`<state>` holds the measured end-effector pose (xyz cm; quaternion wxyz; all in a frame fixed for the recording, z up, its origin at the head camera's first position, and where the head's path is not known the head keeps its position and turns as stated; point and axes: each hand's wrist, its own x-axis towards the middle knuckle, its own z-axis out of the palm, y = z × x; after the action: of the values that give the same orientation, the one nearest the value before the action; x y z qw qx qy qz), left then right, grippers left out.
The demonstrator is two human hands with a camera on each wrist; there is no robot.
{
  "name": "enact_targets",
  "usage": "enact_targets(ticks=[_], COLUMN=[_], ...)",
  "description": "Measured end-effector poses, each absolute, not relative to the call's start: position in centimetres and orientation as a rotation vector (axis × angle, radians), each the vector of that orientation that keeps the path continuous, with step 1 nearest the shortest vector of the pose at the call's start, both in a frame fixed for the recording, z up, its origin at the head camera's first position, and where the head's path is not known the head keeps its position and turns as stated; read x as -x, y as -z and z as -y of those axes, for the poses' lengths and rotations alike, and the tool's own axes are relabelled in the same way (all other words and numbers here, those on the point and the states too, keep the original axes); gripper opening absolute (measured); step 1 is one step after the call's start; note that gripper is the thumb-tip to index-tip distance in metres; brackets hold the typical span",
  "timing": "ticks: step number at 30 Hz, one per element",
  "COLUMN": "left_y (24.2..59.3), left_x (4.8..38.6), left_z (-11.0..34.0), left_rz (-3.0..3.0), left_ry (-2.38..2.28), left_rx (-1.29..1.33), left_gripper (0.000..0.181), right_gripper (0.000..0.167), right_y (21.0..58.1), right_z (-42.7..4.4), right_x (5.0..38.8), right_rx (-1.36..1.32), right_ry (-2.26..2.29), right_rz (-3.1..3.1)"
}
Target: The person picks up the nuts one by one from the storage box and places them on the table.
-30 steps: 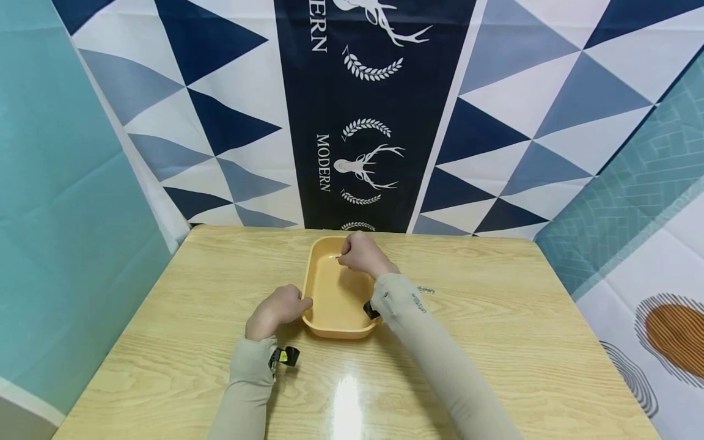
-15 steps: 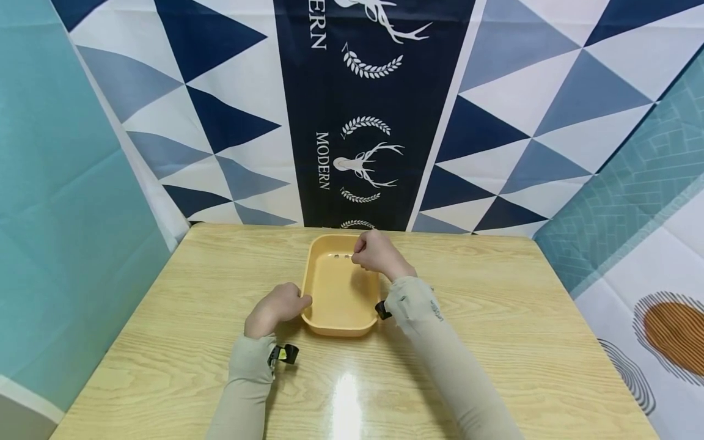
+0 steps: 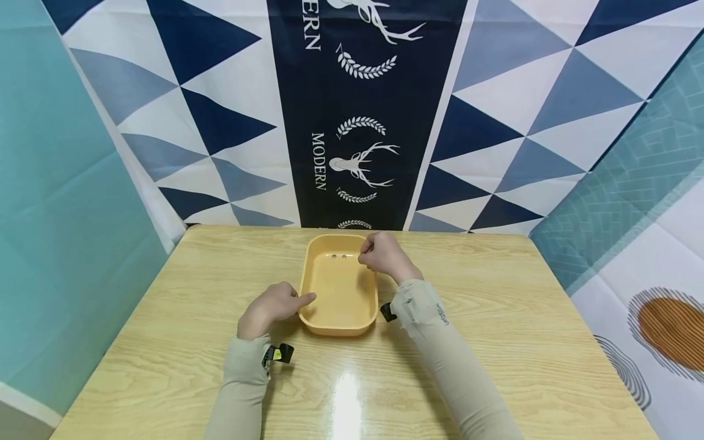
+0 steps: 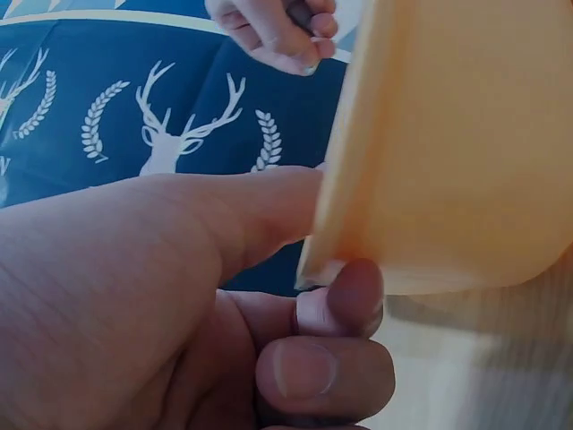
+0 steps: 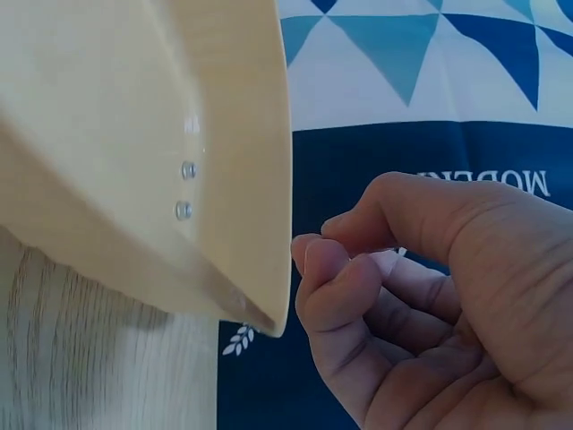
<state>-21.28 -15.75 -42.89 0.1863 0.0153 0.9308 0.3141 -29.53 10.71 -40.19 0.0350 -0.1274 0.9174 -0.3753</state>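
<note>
My left hand [image 3: 271,308] grips the left side of a pale yellow rectangular tray [image 3: 337,296], its thumb over the rim and its fingers outside. Two tiny shiny silver pieces [image 5: 188,169] lie side by side on the tray's floor near its far wall. Over the tray's far right corner, my right hand [image 3: 387,255] hangs with its fingers curled and thumb against the fingertips. In the right wrist view that hand is just outside the rim; whether something small is between its fingertips cannot be made out.
The tray stands near the far edge of a light wooden table [image 3: 181,318]. Behind it hangs a patterned cloth [image 3: 236,110] with deer prints and triangles. A teal cloth [image 3: 71,201] covers the left side.
My right hand has moved right from the tray's far middle to its far right corner, baring two silver pieces. A silvery strip on the table at right is now hidden by the sleeve.
</note>
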Motion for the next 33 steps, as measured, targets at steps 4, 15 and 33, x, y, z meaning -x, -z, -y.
enact_targets(ticks=[4,15,33], left_y=[42.6,42.6,42.2], left_x=[21.1,21.3,20.8], left_z=[16.0,16.0,16.4], left_rz=[-2.629,-2.618,-2.598], left_ry=[-0.875,-0.856,-0.889], left_rx=[-0.076,-0.105,-0.154], left_gripper=[0.053,0.049,0.045], right_gripper=[0.007,0.008,0.009], right_y=[40.2,40.4,41.1], right_z=[-11.3,-13.9,-18.3], right_x=[29.5,29.6,28.9], right_rx=[0.354,0.317,0.17], right_ry=[1.169,1.167,1.128], right_rz=[-2.829,-2.858,-2.863])
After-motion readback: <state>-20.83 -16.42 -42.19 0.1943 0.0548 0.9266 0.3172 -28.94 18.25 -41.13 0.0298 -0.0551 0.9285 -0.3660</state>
